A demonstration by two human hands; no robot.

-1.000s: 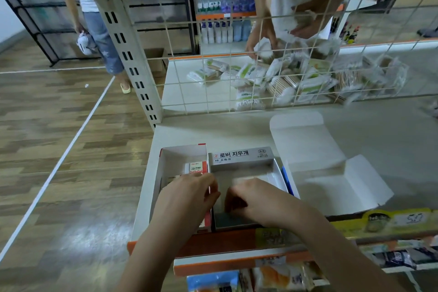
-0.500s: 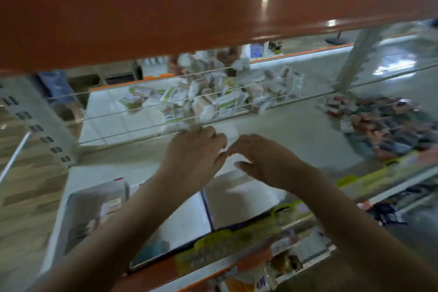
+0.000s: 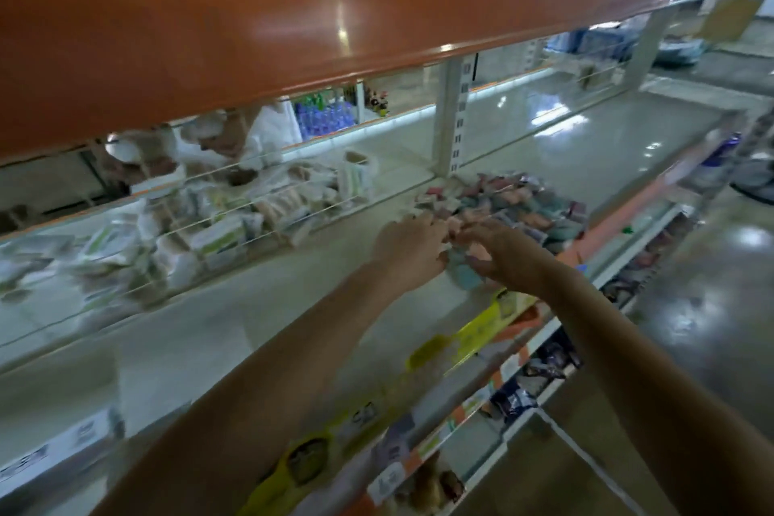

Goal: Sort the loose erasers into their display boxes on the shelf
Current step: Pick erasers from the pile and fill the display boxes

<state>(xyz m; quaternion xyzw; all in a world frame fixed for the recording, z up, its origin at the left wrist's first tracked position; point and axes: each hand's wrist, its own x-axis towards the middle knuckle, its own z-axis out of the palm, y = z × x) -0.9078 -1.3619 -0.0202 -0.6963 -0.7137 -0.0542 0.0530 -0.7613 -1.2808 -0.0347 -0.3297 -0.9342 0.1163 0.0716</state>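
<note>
1. While both arms stretch far to the right along the pale grey metal shelf (image 3: 251, 331), we reach the pile of small loose erasers in pink, blue and grey wrappers (image 3: 515, 205), which lies near the front edge, just before the upright post (image 3: 450, 117).
2. Our left hand (image 3: 408, 249) is at the near edge of the pile with fingers bent downward; the picture is blurred, so we cannot tell if it already holds an eraser.
3. Our right hand (image 3: 498, 253) hovers over the nearest erasers with fingers spread and relaxed, gripping nothing that we can see.
4. We judge the step is to gather a handful. It is better to take erasers of one colour together, pulling them toward us with both hands, so none slides off the front edge.
5. A white display box (image 3: 54, 452) shows only partly at the far left, well apart from the pile, so each handful must travel the long way back.
6. The shelf surface is smooth and shiny; erasers will slide easily on it.
7. An orange shelf edge (image 3: 293, 25) hangs above and hides much of the view. Behind a wire grid (image 3: 234, 218) lie white packets (image 3: 209, 235), and another person in white (image 3: 251, 138) works there. The floor (image 3: 712, 327) is glossy.
</note>
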